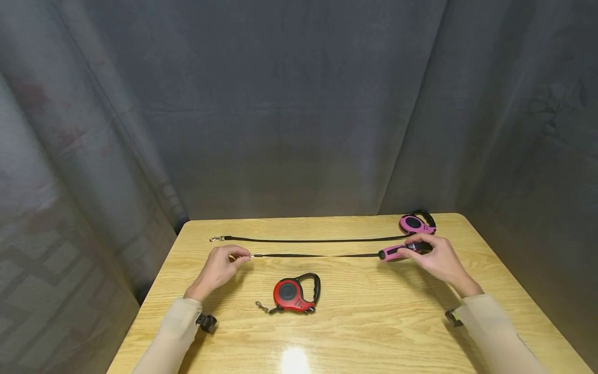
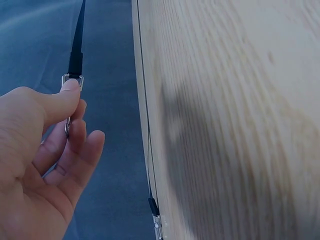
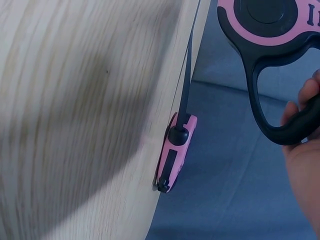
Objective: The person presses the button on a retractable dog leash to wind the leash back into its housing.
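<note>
My left hand (image 1: 219, 267) pinches the metal clip (image 2: 67, 128) of a retractable dog leash between thumb and fingers. From that clip a black strap (image 1: 299, 255) runs straight across to its pink case (image 1: 391, 253), lifted over the table on the right. My right hand (image 1: 438, 259) grips this leash, its fingers at the black loop handle (image 3: 255, 95). Behind it, a second pink retractable leash (image 1: 411, 223) lies at the back right, its black strap pulled out leftward to a metal clip (image 1: 217, 239). Nearer to me, between the hands, lies a red retractable leash (image 1: 287, 292).
The wooden table (image 1: 374, 332) has its back edge close to a grey curtain (image 1: 289, 130). The red leash's metal clip (image 1: 261, 306) rests at its left, with little strap showing. Grey cloth (image 1: 537, 182) also hangs along the right side.
</note>
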### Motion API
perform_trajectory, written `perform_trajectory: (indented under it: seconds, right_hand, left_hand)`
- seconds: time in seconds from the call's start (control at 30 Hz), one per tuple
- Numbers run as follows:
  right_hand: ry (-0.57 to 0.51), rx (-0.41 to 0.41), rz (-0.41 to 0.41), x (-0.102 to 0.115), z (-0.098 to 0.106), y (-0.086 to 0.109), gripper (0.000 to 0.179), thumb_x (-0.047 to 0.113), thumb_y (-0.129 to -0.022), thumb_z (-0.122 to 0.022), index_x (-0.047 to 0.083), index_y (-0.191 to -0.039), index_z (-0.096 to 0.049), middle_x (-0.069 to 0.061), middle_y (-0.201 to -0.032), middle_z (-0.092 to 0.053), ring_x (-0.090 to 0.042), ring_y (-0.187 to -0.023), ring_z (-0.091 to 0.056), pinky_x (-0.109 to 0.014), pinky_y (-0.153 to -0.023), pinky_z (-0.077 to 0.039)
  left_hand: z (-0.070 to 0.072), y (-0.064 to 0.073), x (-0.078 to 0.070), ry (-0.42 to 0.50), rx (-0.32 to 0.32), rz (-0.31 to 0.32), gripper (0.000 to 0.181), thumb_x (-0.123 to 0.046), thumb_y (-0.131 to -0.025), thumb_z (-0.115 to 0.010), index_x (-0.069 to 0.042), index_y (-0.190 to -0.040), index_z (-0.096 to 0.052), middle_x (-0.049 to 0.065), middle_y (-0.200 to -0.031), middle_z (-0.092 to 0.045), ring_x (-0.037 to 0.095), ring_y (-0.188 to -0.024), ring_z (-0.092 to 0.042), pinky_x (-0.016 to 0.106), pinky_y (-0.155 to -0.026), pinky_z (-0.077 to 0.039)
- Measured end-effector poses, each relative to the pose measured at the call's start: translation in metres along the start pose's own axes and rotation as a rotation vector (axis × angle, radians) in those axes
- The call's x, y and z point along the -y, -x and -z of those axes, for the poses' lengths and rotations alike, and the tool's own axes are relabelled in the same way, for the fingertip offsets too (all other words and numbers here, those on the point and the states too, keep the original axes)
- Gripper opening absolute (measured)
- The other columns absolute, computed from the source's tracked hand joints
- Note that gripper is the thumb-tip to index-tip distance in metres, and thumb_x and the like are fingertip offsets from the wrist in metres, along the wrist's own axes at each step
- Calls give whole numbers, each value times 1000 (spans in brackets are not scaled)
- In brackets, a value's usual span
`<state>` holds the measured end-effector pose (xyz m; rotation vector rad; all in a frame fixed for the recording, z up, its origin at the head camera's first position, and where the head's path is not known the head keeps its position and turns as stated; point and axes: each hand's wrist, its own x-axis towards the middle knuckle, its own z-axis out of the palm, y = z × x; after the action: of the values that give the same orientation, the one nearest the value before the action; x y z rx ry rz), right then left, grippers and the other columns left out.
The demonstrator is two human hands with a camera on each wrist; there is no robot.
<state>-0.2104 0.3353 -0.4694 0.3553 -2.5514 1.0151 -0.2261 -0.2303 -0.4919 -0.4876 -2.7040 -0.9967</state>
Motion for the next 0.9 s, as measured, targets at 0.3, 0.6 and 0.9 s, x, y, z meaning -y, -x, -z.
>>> perform_trajectory:
  seconds: [0.3, 0.6, 0.9]
  right_hand:
    - [1, -10, 19, 2, -5, -2, 22, 23, -83, -94, 18, -99, -80, -7, -102, -80, 14, -96, -57, -7, -86, -41]
    - [-17, -27, 71, 5, -8, -4, 23, 19, -79, -97, 21, -95, -80, -2, -96, -79, 11, -92, -60, -9, -84, -44]
    - [-27, -40, 126, 9, -14, -6, 25, 16, -76, -98, 17, -94, -80, 4, -94, -79, 11, -95, -59, -8, -87, -43]
  left_hand:
    - [0, 0, -5, 8, 16, 37, 5, -18, -93, -84, -18, -99, -84, -3, -95, -81, 7, -74, -64, 25, -68, -52]
    - [0, -2, -8, 34, 33, 47, 5, -23, -92, -86, -19, -94, -86, -4, -89, -81, 5, -67, -62, 23, -61, -50]
    - [-5, -2, -9, 37, 37, -15, 6, -20, -97, -80, -21, -99, -86, -4, -95, -82, 3, -72, -64, 24, -65, -51]
